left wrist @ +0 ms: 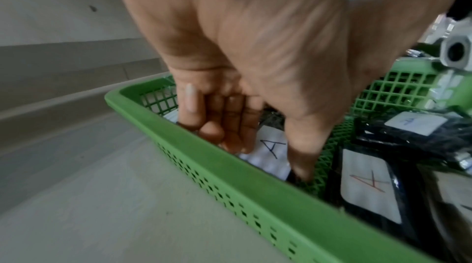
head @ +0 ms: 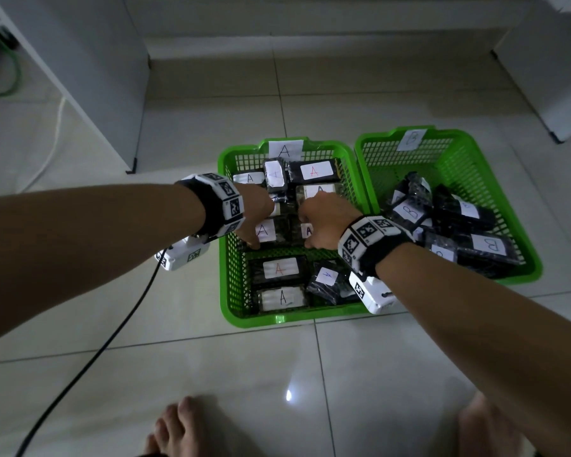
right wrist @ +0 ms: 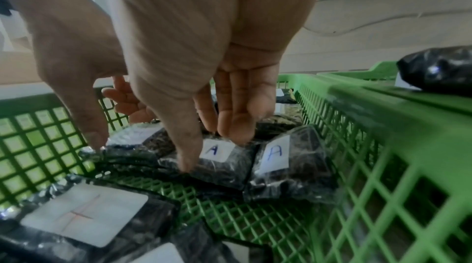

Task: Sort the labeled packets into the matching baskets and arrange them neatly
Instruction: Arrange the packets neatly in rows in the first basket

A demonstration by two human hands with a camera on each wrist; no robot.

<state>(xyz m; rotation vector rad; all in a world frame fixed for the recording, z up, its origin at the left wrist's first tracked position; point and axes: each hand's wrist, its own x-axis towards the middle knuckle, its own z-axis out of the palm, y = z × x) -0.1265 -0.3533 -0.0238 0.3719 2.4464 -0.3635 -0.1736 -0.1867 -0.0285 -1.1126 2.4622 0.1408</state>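
Two green baskets stand side by side on the tiled floor. Basket A (head: 277, 319) on the left holds several black packets labelled A. Basket B (head: 528, 275) on the right holds a loose heap of packets labelled B (head: 490, 245). Both hands are down in the middle row of basket A. My left hand (head: 256, 222) (left wrist: 242, 132) grips a packet with a black A (head: 265, 230) (left wrist: 272, 150), fingers at its far edge and thumb at its near edge. My right hand (head: 323, 222) (right wrist: 212, 142) holds the neighbouring packet with a blue A (head: 307, 229) (right wrist: 217, 151) with its fingertips.
A packet with a red A (head: 279, 268) and two more lie in basket A's front row. Another blue-A packet (right wrist: 275, 154) sits by the basket's right wall. A white cabinet (head: 96, 77) stands far left, and a black cable (head: 112, 331) crosses the floor. My bare feet (head: 185, 430) are at the bottom.
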